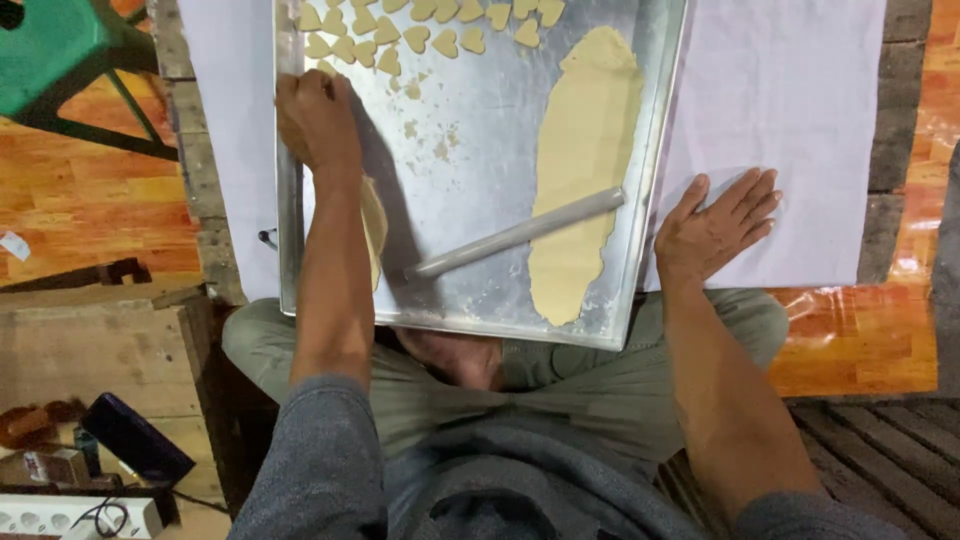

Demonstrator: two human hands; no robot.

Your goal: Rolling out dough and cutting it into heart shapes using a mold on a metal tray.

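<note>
A small white paper tag (14,245) is seen lying on the orange floor at the far left. A small brown box (55,465) is spotted at lower left, beside a dark flat case (135,438).

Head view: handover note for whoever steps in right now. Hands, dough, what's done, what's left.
Left hand: closed, fingers curled, at the tray's left side just below the heart shapes; what it holds cannot be told.
Right hand: open, flat on the white sheet beside the tray's right edge, holding nothing.
Roller: lying loose on the tray, one end across the long dough strip.
Done: rows of cut heart shapes sit at the tray's far end; crumbs lie mid-tray.
Left: the long strip is uncut; a smaller dough piece shows beside the left forearm.
</note>
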